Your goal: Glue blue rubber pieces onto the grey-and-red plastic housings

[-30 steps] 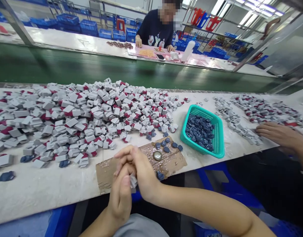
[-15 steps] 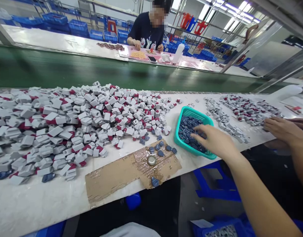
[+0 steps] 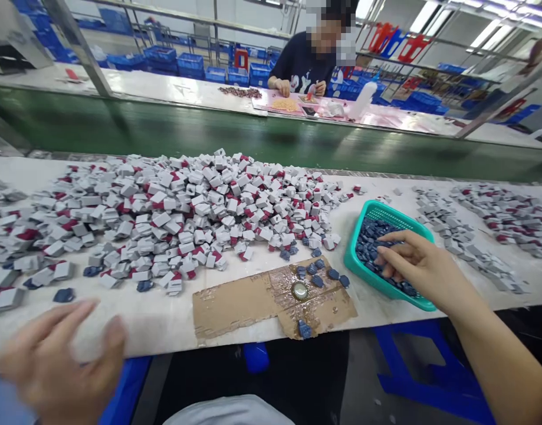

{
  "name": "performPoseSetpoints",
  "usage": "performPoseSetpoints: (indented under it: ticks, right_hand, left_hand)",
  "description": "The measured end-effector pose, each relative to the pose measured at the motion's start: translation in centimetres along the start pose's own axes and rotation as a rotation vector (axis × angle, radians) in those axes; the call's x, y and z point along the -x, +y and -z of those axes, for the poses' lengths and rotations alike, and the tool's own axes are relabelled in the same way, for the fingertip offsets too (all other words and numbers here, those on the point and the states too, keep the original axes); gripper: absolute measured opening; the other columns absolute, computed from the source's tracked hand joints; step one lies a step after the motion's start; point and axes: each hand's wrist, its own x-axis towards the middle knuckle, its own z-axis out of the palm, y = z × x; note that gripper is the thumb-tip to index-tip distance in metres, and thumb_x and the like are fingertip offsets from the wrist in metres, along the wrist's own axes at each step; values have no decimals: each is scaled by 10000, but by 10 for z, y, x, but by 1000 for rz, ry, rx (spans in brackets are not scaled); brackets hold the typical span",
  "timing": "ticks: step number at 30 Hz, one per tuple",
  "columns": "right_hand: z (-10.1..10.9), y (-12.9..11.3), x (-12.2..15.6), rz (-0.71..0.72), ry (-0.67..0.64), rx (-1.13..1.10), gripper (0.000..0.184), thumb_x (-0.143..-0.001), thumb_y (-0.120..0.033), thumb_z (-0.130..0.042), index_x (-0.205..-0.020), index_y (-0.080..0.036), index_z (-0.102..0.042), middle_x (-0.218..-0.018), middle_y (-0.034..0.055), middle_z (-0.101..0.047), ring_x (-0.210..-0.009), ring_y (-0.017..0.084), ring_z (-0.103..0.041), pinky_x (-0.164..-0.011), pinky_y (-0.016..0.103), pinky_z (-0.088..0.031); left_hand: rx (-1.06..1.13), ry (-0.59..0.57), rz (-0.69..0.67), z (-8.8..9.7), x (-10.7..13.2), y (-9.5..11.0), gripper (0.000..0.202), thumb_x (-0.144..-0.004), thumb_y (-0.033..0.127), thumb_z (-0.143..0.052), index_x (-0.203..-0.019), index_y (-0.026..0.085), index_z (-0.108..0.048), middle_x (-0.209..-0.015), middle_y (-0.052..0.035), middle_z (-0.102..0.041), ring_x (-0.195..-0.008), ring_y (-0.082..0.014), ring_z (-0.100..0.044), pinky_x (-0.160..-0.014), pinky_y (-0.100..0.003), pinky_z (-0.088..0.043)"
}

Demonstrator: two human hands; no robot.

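White bench (image 3: 164, 321): right hand (image 3: 419, 265) pinches blue parts (image 3: 368, 245) in teal basket (image 3: 388, 211); left hand (image 3: 62, 360) open, apart.

The one view sits on the person's head at the near edge of the surface (image 3: 155, 321) and looks forward and down across it to its far edge. It is close. The blurred left hand (image 3: 62, 360) fills the lower left corner and the right hand (image 3: 419, 268) enters from the lower right. Beyond the far edge, the wide frame takes in the green belt (image 3: 209, 133) and a person (image 3: 304, 59) facing the camera.
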Motion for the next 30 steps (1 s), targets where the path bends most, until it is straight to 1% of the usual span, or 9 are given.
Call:
performPoseSetpoints:
  ticks: [3,5,9,12,14,16,19,25,30]
  right_hand:
    - [-11,-22,12,-102,-55,-366,340,-697,-455,-666,-900,-231,-511,-716,54,-632,-535,155,-579,-407,231,-438]
    - [-20,-33,21,-162,-100,-556,374,-664,-422,-713,-889,-222,-491,-768,57,-639,-574,145,-597,-412,199,-442]
    - [-42,-44,39,-211,-268,-745,337,-715,-415,-686,-862,-211,-461,-810,52,-636,-632,132,-608,-439,175,-454]
    - [-59,-48,46,-168,-345,-693,275,-799,-423,-605,-832,-206,-439,-742,21,-623,-536,83,-554,-429,156,-421]
    - [-68,-51,47,-125,-362,-636,281,-813,-418,-589,-963,-228,-444,-702,-3,-608,-502,75,-521,-425,159,-402]
    - [-73,-52,46,-115,-393,-579,384,-804,-421,-596,-1097,-231,-437,-663,-9,-595,-501,86,-513,-429,172,-398]
    - [-76,-55,44,-147,-462,-473,393,-787,-446,-593,-1060,-172,-523,-604,8,-585,-488,98,-503,-443,200,-406]
    - [-75,-56,43,-42,-385,-317,305,-787,-446,-574,-936,-181,-599,-600,-14,-520,-508,92,-471,-441,197,-362]
    - [-78,-53,47,-104,-419,-429,322,-843,-465,-486,-1001,-187,-445,-725,8,-572,-548,94,-507,-422,175,-346]
  left_hand:
    - [-199,-183,-243,-26,-13,21,442,-803,364,-554,-1173,124,-526,-1035,-136,-607,-963,-298,-549,-844,-438,-434]
    - [-270,-293,-228,-43,-21,31,432,-827,405,-505,-1185,166,-535,-1044,-115,-606,-933,-284,-552,-773,-398,-452]
    - [-220,-284,-106,-53,-23,36,348,-835,358,-498,-1128,190,-579,-1051,-85,-598,-923,-256,-563,-765,-368,-455]
    - [71,-204,65,-45,-20,36,311,-797,339,-568,-1079,209,-594,-1034,-50,-592,-796,-177,-590,-726,-306,-489]
    - [322,-152,273,-40,-19,39,374,-740,340,-642,-1093,230,-583,-1050,-33,-585,-805,-157,-588,-690,-263,-514]
    - [581,-155,500,-37,-20,42,427,-694,356,-688,-1089,232,-583,-1025,-27,-590,-861,-167,-583,-683,-246,-538]
    - [898,-192,707,-34,-22,51,363,-708,367,-675,-1020,210,-577,-982,-28,-597,-861,-176,-609,-708,-277,-562]
    - [1079,-393,750,-29,-20,73,288,-808,307,-545,-1073,250,-449,-885,-13,-601,-615,-119,-585,-506,-239,-532]
    - [1018,-502,695,-32,-12,86,284,-834,293,-469,-1110,228,-444,-803,1,-574,-564,-108,-525,-508,-247,-500]
